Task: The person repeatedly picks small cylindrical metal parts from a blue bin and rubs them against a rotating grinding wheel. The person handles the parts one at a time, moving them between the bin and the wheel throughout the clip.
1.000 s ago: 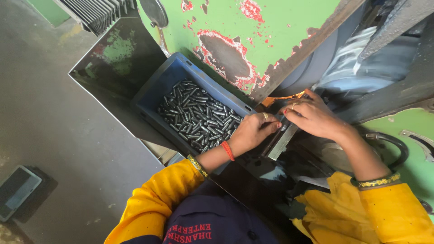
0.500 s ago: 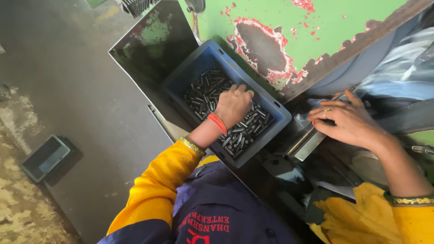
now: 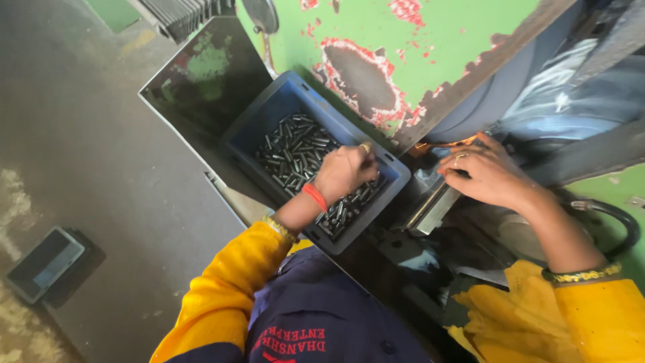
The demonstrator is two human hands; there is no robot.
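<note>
Head view showed us that our left hand [image 3: 344, 171], which half a second earlier lay deep among the small dark metal pins [image 3: 295, 151], had drawn back toward the near-right corner of the blue plastic bin [image 3: 265, 111], fingers curled together; whether they pinched a pin we could not tell. Our right hand [image 3: 490, 176] had stayed at the machine's slot, fingers spread apart and pressed flat on the dark metal there, beside a bright steel bar [image 3: 435, 210]. The pins lay heaped in the bin, which sat against the green machine panel [image 3: 463, 33] with red patches of peeled paint. A small grey tray [image 3: 41, 263] lay well apart on the floor.
</note>
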